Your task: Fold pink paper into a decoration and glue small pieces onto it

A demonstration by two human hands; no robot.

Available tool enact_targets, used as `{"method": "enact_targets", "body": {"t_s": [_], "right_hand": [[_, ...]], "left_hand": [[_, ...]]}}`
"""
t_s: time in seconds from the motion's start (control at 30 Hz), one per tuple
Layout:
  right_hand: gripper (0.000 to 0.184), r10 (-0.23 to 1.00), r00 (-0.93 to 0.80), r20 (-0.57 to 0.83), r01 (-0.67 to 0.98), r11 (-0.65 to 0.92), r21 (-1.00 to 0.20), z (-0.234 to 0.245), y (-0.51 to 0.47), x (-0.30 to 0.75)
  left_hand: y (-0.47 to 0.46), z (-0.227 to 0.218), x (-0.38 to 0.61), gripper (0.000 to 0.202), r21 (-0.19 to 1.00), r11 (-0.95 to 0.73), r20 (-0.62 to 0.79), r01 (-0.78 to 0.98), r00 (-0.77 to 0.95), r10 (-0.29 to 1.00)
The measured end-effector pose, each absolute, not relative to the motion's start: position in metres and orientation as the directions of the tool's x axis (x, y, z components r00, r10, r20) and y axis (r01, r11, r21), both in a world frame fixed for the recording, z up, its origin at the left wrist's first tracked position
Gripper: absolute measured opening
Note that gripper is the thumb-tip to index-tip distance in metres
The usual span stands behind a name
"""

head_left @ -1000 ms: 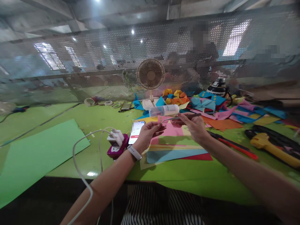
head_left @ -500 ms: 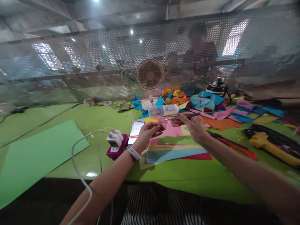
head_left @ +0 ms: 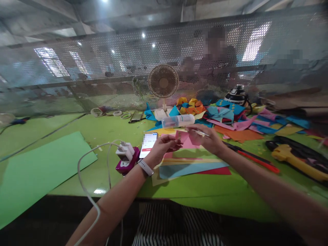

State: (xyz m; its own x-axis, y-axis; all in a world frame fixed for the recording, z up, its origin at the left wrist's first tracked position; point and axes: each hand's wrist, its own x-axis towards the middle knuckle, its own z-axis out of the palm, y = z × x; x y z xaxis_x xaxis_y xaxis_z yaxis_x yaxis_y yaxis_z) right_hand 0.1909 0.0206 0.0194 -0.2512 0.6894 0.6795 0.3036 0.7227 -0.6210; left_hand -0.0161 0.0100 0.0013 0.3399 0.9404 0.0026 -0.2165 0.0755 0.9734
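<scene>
My left hand (head_left: pixel 167 147) has thumb and fingertips pinched at the left edge of a small pink paper piece (head_left: pixel 183 136). Across from it, my right hand (head_left: pixel 209 139) is closed around a slim metal tool (head_left: pixel 200 132), whose exact kind is hard to make out. The fingertips of that hand reach the top right of the pink piece. Below both hands lies a stack of coloured paper, with a light blue sheet (head_left: pixel 189 169) and a red sheet (head_left: pixel 217 171) showing. A clear plastic bottle (head_left: pixel 178 121) lies on its side just behind.
A phone (head_left: pixel 148 145) and a purple power strip (head_left: pixel 127 165) with a white cable are left of my hands. Behind stand a fan (head_left: pixel 163 82) and piled folded paper (head_left: pixel 220 114). Right are a red-and-black cutter (head_left: pixel 256 159) and a yellow-handled tool (head_left: pixel 297 160). A green sheet (head_left: pixel 51 171) lies left.
The metal tool has swung from pointing at my left fingertips to lying back in my right hand. My right hand has shifted slightly left, its fingertips now at the pink paper.
</scene>
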Motion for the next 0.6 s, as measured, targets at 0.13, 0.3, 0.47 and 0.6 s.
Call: {"method": "enact_targets", "body": {"t_s": [0.13,0.3,0.47,0.6], "right_hand": [[0.022,0.709,-0.303,0.636,0.365,0.703,-0.61,0.016,0.02,0.189],[0.025,0.774,-0.27,0.573,0.262,0.632,-0.73,0.011,0.024,0.188],[0.024,0.81,-0.211,0.546,0.173,0.581,-0.795,0.005,0.029,0.185],[0.024,0.829,-0.182,0.529,0.111,0.552,-0.826,0.001,0.029,0.182]], "left_hand": [[0.01,0.0,-0.016,0.025,0.969,0.075,0.01,-0.236,0.338,0.941],[0.01,-0.001,-0.015,0.024,0.982,0.039,0.027,-0.184,0.343,0.939],[0.01,0.002,-0.016,0.024,0.987,0.031,0.025,-0.16,0.337,0.941],[0.007,0.007,-0.015,0.022,0.987,0.053,0.0,-0.149,0.339,0.941]]}}
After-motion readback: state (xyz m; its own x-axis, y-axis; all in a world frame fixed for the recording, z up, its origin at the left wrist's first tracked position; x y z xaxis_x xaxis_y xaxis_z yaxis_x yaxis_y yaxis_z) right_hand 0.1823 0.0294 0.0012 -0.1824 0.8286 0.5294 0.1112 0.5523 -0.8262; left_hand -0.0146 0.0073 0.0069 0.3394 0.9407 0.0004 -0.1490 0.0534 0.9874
